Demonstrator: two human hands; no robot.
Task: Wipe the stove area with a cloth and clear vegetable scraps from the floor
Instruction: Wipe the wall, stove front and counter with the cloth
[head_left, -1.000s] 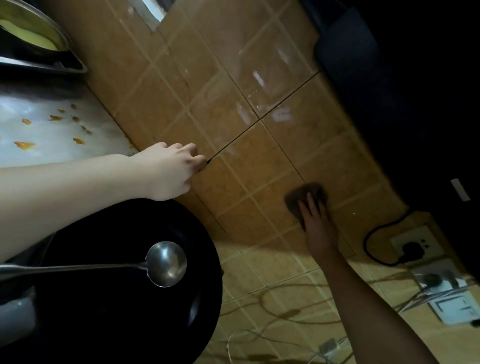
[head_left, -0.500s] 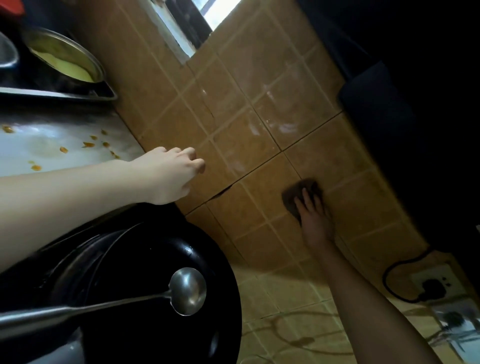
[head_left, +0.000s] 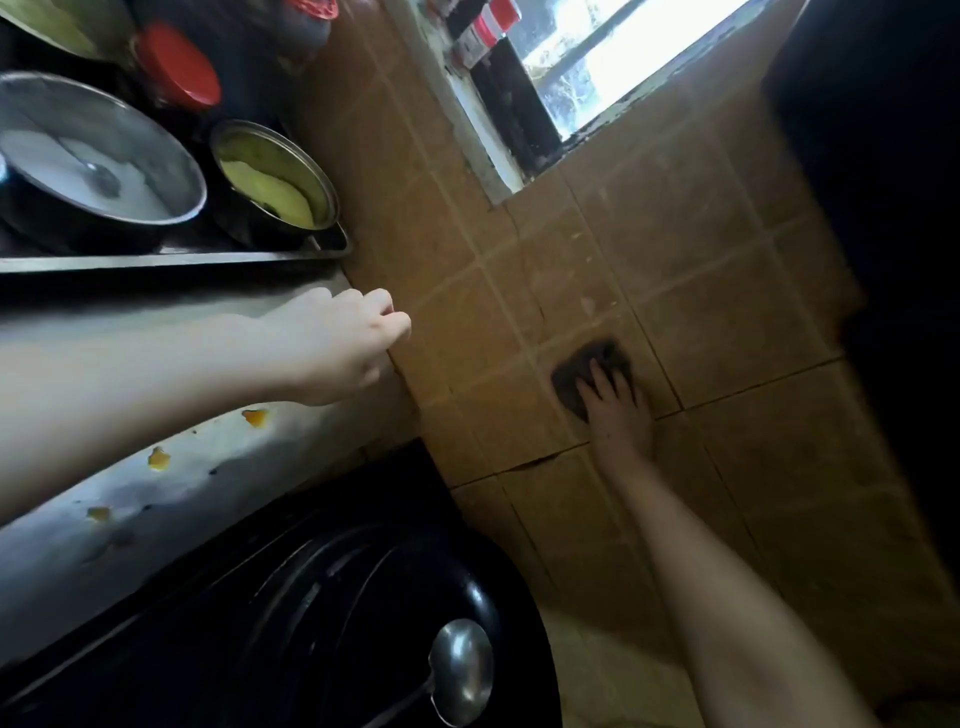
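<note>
A dark cloth (head_left: 576, 370) lies flat against the brown tiled wall (head_left: 727, 291) behind the stove. My right hand (head_left: 615, 410) presses on it with straight, spread fingers. My left hand (head_left: 343, 345) reaches across the steel counter (head_left: 218, 478) to the wall's lower edge, its fingers loosely curled and holding nothing. Small orange vegetable scraps (head_left: 158, 458) lie scattered on the counter below my left forearm.
A black wok (head_left: 322, 613) with a steel ladle (head_left: 460, 670) sits at the bottom. A metal tray (head_left: 208, 257) at top left holds a steel pot (head_left: 93, 161), a bowl of yellow food (head_left: 275, 182) and a red-lidded jar (head_left: 179, 67). A window (head_left: 613, 47) opens above.
The view has tilted upward, bringing the window and pots into sight. My right hand has slid the cloth a little along the wall tiles. My left hand stays near the wall's edge.
</note>
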